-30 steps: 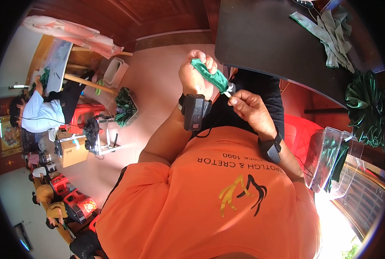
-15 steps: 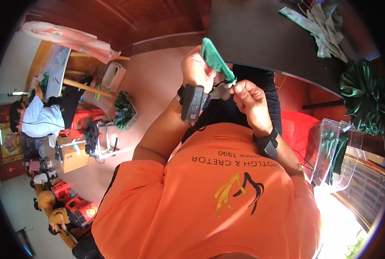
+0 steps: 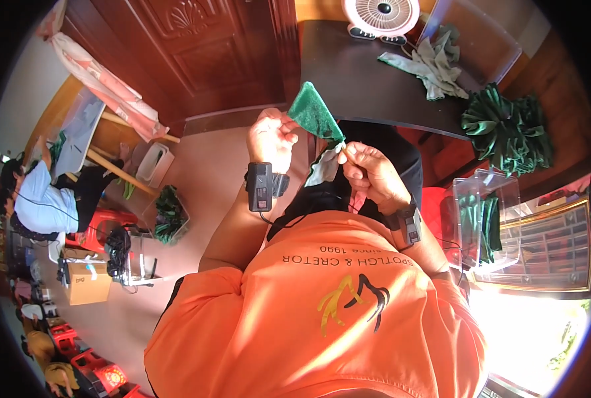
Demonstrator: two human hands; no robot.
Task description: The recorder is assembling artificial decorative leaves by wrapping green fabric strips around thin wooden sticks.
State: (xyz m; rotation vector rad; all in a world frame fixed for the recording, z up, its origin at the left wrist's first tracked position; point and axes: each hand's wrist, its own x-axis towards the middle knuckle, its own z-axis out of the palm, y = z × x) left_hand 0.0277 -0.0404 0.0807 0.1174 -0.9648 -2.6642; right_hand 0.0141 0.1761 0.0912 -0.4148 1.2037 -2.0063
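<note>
My right hand (image 3: 374, 171) pinches the lower corner of a green velvet cloth piece (image 3: 317, 114) between thumb and fingertips. The velvet spreads out as a triangle, pointing away from me. Below the pinch hangs a pale grey cloth part (image 3: 325, 168), its link to the velvet partly hidden by my fingers. My left hand (image 3: 273, 139) is beside the velvet's left corner, fingers loosely bent and apart; whether the fingertips touch the cloth is unclear. Both wrists wear black strapped devices.
A dark table (image 3: 348, 73) ahead carries a white fan (image 3: 383, 14), grey-green cloth strips (image 3: 431, 66) and a bunched green velvet pile (image 3: 508, 129). Clear plastic bins (image 3: 471, 212) with green cloth stand at right. Left, a person (image 3: 50, 199) sits near a cardboard box (image 3: 88, 283).
My left hand has moved left from its grip around the velvet, which now shows more of its face. My right hand keeps its pinch. The view has shifted, bringing the fan into sight.
</note>
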